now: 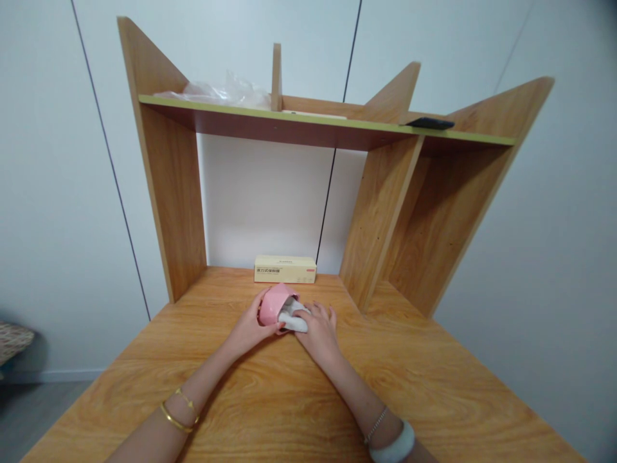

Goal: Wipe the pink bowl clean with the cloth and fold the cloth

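A pink, rounded container lies tilted on its side above the desk, its opening facing right. My left hand is wrapped round its left side, thumb near the lower rim. At the opening is a white, soft-looking cloth or tissue, partly inside the container. My right hand is closed on this white piece, thumb on top; some of its fingertips are hidden. Just behind the container stands a cream-coloured box with printed lettering.
The wooden desk carries a shelf unit along its back. On the shelf lie a clear plastic bag at left and a dark flat object at right. Upright wooden panels bound the space behind my hands.
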`<action>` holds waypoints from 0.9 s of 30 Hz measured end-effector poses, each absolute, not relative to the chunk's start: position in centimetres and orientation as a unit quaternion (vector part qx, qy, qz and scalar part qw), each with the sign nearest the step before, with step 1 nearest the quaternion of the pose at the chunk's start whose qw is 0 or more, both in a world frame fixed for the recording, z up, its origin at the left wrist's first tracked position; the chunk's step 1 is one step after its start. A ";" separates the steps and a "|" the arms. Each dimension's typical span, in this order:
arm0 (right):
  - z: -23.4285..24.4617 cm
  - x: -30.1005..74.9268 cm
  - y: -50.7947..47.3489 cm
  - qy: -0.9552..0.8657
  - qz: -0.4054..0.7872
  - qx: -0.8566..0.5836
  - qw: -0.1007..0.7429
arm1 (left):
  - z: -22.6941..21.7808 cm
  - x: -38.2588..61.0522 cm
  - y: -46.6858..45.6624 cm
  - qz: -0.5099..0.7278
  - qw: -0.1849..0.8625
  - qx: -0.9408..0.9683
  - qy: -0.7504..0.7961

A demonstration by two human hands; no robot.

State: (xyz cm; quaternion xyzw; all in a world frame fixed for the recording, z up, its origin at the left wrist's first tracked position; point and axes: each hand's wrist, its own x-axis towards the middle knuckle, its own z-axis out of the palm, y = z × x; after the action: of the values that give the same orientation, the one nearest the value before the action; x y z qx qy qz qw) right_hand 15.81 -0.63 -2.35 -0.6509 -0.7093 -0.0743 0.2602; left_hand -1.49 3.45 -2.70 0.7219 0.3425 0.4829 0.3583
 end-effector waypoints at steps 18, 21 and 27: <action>-2.3 15.3 -1.0 -0.723 -0.143 -0.609 0.293 | -2.8 -1.7 3.9 0.500 0.405 0.677 0.356; -2.0 15.2 -1.1 -0.735 -0.154 -0.595 0.287 | -2.9 -1.7 4.1 0.504 0.411 0.672 0.354; -1.2 14.8 -1.6 -0.752 -0.161 -0.581 0.265 | -3.1 -1.7 4.2 0.503 0.426 0.665 0.352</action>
State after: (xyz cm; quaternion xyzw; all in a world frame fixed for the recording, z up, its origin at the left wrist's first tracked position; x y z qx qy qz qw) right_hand 14.82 -1.64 -1.20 -0.5813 -0.7523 -0.1606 0.2650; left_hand -1.73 4.19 -3.11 0.6646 0.3516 0.5031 0.4261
